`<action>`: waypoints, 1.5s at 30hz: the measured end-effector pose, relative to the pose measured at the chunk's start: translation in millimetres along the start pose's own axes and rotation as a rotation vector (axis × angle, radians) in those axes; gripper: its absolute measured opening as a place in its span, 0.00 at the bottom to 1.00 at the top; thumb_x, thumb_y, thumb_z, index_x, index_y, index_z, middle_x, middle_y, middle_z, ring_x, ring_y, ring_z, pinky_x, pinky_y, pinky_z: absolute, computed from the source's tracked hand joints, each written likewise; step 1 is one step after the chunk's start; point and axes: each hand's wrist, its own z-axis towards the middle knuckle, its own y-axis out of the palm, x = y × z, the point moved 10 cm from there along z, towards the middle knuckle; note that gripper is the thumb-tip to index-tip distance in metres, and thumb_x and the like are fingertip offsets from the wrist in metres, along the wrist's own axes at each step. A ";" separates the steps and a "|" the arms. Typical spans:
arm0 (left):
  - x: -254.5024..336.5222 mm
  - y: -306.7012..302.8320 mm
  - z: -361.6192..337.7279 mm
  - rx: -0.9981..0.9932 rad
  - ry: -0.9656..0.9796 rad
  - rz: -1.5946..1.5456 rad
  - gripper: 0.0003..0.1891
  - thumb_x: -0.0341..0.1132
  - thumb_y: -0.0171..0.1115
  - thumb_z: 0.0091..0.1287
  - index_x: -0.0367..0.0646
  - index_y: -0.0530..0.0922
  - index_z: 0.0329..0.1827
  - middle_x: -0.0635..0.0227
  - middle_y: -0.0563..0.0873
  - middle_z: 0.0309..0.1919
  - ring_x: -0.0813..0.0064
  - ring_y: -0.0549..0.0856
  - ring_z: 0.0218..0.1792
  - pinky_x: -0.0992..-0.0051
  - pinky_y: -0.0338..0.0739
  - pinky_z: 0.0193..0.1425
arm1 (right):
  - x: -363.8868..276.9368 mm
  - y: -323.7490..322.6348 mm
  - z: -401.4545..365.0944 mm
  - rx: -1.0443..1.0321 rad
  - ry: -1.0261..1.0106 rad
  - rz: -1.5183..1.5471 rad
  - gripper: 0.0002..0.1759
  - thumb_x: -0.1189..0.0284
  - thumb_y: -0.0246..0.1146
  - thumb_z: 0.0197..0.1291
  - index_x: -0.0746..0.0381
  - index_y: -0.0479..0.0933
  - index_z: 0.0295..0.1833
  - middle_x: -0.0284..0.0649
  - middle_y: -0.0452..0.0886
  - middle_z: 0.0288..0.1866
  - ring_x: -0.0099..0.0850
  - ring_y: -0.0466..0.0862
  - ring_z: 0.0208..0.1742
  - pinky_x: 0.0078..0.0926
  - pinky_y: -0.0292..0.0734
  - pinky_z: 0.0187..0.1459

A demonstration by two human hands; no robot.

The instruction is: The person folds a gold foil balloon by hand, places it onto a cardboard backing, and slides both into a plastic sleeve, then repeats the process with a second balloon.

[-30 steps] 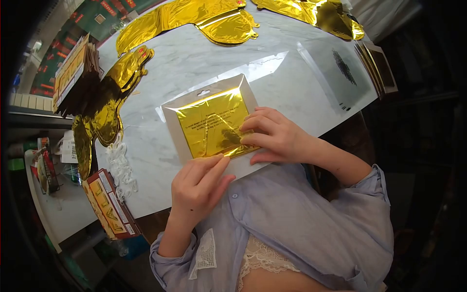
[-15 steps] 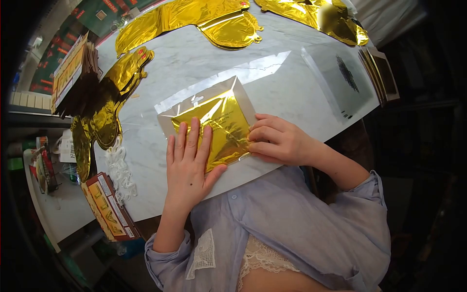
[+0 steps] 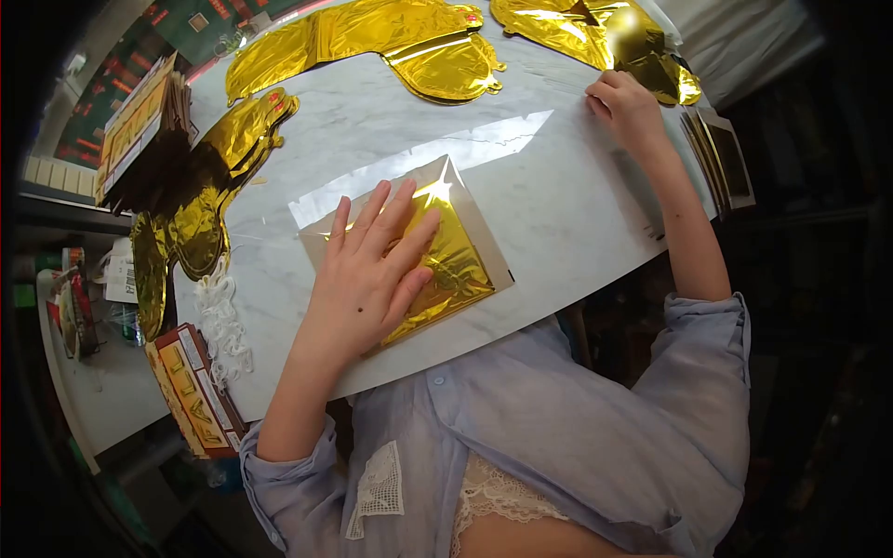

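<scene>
Right hand (image 3: pixel 631 112) has left the packet (image 3: pixel 456 265) for the far-right foil (image 3: pixel 553 33) — fingers curled, hold unclear. Left hand (image 3: pixel 365 274) lies spread on the packet, gripping nothing.

Room beside packet (image 3: pixel 456 256), foil (image 3: pixel 363 33) beyond

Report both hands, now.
Left hand: open, fingers spread over the gold packet.
Right hand: fingers curled; whether it holds anything cannot be told.

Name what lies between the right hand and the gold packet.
In the head view, only marbled tabletop with a bright patch shows between the right hand and the gold packet.
</scene>
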 end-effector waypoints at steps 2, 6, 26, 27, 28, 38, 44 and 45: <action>0.2 16.8 2.3 -0.090 0.032 -0.009 0.34 0.55 0.60 0.78 0.58 0.70 0.85 0.59 0.63 0.88 0.50 0.58 0.88 0.43 0.47 0.90 | -8.5 13.6 3.9 -0.074 -0.101 -0.100 0.05 0.70 0.70 0.67 0.59 0.83 0.39 0.35 0.83 0.41 0.38 0.87 0.49 0.40 0.84 0.47; -3.2 28.0 0.8 -0.082 0.004 0.057 0.36 0.61 0.58 0.77 0.59 0.70 0.85 0.59 0.63 0.88 0.50 0.58 0.88 0.44 0.47 0.89 | -3.5 16.4 9.1 -0.089 -0.112 -0.095 0.06 0.70 0.69 0.67 0.59 0.81 0.40 0.36 0.82 0.42 0.38 0.87 0.49 0.39 0.85 0.47; -2.6 25.5 -1.2 -0.030 -0.019 0.047 0.36 0.58 0.59 0.77 0.60 0.69 0.86 0.60 0.63 0.88 0.51 0.61 0.87 0.47 0.48 0.90 | -50.8 -24.4 10.8 -0.161 -0.105 0.043 0.08 0.75 0.70 0.65 0.57 0.84 0.49 0.40 0.87 0.40 0.41 0.89 0.37 0.36 0.85 0.39; -3.1 25.8 -1.5 -0.031 -0.025 0.041 0.36 0.58 0.59 0.77 0.61 0.69 0.87 0.60 0.63 0.88 0.51 0.61 0.87 0.46 0.48 0.90 | -82.0 -46.4 -3.7 -0.170 -0.099 0.269 0.11 0.78 0.71 0.64 0.56 0.85 0.51 0.40 0.87 0.40 0.40 0.90 0.36 0.33 0.84 0.38; -3.5 26.3 -2.1 -0.033 -0.028 0.042 0.36 0.58 0.59 0.77 0.61 0.69 0.87 0.60 0.63 0.88 0.51 0.61 0.87 0.46 0.48 0.90 | -120.4 -61.5 -22.9 -0.239 -0.184 0.375 0.11 0.75 0.71 0.65 0.55 0.82 0.51 0.37 0.85 0.38 0.40 0.88 0.36 0.38 0.83 0.38; 1.3 30.3 -4.8 0.016 -0.052 0.094 0.36 0.59 0.59 0.77 0.59 0.69 0.86 0.58 0.63 0.88 0.49 0.61 0.87 0.43 0.50 0.88 | -191.9 -76.3 -116.1 -0.253 -0.241 0.379 0.16 0.79 0.75 0.56 0.63 0.86 0.52 0.38 0.83 0.41 0.34 0.87 0.37 0.30 0.84 0.35; 1.2 33.0 -8.0 0.037 -0.106 0.106 0.37 0.59 0.59 0.77 0.58 0.69 0.86 0.56 0.63 0.88 0.47 0.61 0.87 0.42 0.48 0.88 | -196.3 -78.5 -117.7 -0.196 -0.049 0.426 0.10 0.79 0.75 0.62 0.64 0.86 0.48 0.40 0.83 0.39 0.35 0.86 0.32 0.31 0.82 0.32; 0.8 33.1 -8.2 0.043 -0.119 0.112 0.37 0.59 0.59 0.77 0.58 0.69 0.86 0.56 0.63 0.88 0.47 0.61 0.87 0.41 0.48 0.88 | -195.1 -76.4 -117.1 -0.185 0.020 0.446 0.09 0.79 0.75 0.63 0.64 0.86 0.48 0.40 0.83 0.38 0.36 0.87 0.32 0.31 0.82 0.32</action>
